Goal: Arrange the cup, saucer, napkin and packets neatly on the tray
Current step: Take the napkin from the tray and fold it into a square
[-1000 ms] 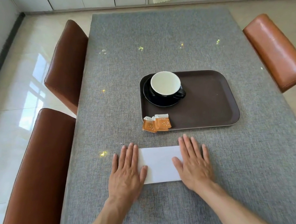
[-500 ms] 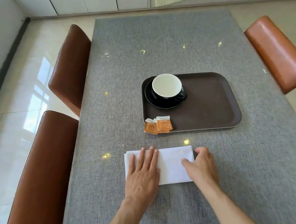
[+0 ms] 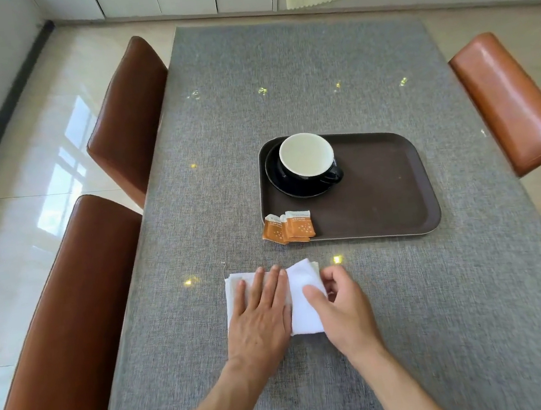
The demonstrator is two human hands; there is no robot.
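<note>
Grey woven tabletop [image 3: 312,61] | white soft napkin [image 3: 304,303] | rounded-rectangle tray [image 3: 381,197]

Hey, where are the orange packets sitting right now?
In the head view, the orange packets lie at the brown tray's near-left corner, overhanging its edge onto the grey tablecloth, nearer than the cup and beyond the white napkin.

two bare forearms, no sleeves showing, left hand [image 3: 260,319] and right hand [image 3: 343,308] both bare too, no rings, watch or gloves
</note>
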